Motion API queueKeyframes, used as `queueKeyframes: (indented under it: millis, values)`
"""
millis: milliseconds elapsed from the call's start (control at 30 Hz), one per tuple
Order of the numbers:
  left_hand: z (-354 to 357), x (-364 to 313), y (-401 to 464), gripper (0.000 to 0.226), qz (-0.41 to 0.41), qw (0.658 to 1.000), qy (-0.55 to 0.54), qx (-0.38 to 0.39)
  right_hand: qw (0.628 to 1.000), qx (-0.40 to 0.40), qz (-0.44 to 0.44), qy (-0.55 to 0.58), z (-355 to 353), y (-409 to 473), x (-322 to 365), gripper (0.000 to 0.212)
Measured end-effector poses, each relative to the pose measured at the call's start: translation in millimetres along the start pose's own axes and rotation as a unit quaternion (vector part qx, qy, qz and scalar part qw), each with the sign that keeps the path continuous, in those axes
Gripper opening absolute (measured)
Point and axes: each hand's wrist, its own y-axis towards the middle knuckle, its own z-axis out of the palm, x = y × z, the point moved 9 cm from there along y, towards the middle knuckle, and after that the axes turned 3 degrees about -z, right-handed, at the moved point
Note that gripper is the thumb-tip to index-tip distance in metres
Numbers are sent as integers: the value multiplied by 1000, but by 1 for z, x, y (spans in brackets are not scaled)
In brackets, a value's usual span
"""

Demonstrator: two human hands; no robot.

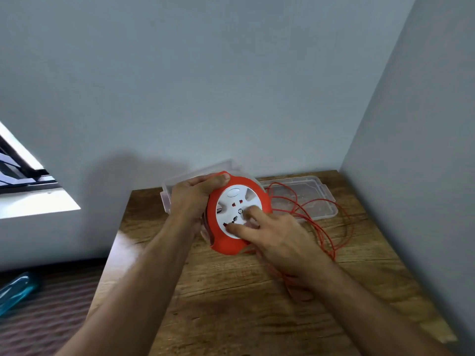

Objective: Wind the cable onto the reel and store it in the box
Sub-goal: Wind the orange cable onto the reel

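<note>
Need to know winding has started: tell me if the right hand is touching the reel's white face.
Touching. Head view: right hand fingertips press the reel's white face.

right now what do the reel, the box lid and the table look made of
Reel: looks like smooth matte plastic, orange rim, white face.
Box lid: clear, slightly glossy plastic; the table shows through it.
Table: brown wood grain, possibly laminate.
</note>
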Motion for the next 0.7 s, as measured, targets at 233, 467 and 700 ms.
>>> queueKeyframes:
  millis: [233, 467, 700]
  values:
    - [-7, -10, 4, 28, -8, 995, 99, 33, 993, 77, -74, -52, 0, 15, -7, 52]
    - [-4, -6, 3, 20, 4, 993, 119, 20, 989, 91, -33, -116, 10, 22, -10, 59]
    - [-11, 5, 6, 22, 15, 998, 56, -33, 993, 61, 13, -103, 18, 29, -12, 61]
